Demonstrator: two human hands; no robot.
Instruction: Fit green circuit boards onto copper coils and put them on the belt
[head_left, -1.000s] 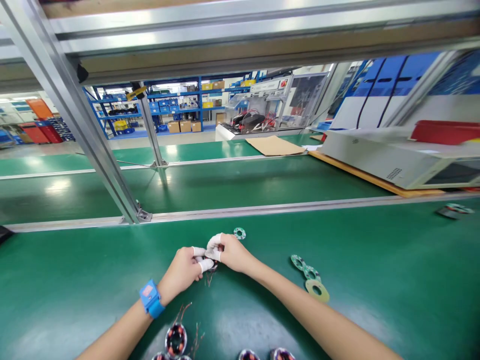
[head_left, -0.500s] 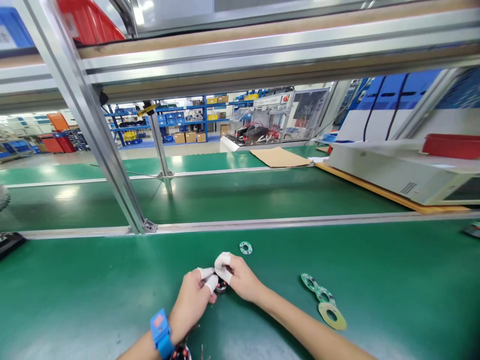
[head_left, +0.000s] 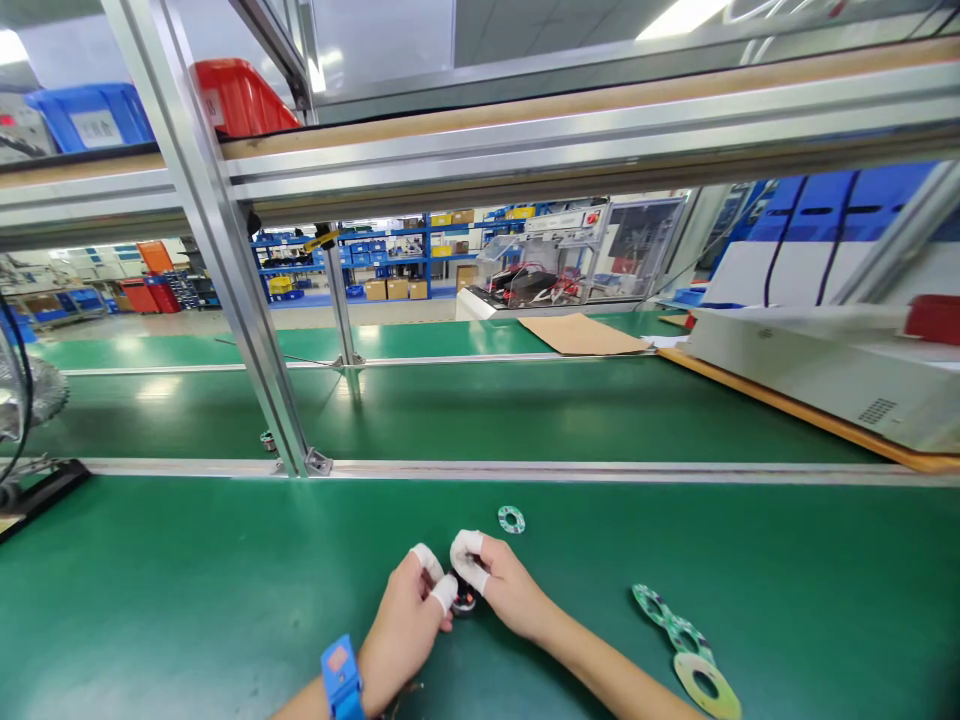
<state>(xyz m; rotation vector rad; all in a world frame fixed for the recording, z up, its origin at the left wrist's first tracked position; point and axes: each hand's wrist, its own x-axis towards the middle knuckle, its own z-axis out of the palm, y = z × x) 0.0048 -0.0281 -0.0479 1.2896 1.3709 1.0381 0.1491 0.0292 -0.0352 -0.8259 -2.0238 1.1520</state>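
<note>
A small round motor stator (head_left: 465,599), dark with orange-red coils and a pale rim, sits between my hands, largely covered by fingers. My left hand (head_left: 409,610) has white finger cots on thumb and forefinger and a blue wrist strap (head_left: 341,672). Its fingers close against the stator's left side. At the stator's upper right, my right hand (head_left: 501,580) pinches with thumb and forefinger, also in white cots. What lies inside that pinch is hidden. Just beyond the hands lies a ring-shaped green circuit board (head_left: 511,519).
Joined ring boards (head_left: 671,622) lie to the right, with a yellowish ring (head_left: 706,686) at their near end. An aluminium post (head_left: 225,260) rises at left behind the bench edge, under a shelf beam (head_left: 525,140). A grey machine housing (head_left: 817,365) stands back right.
The camera view has shifted, so the whole scene sits lower and further right. My left forefinger has bent and drawn back from the right fingertips. My right hand keeps its pinch.
</note>
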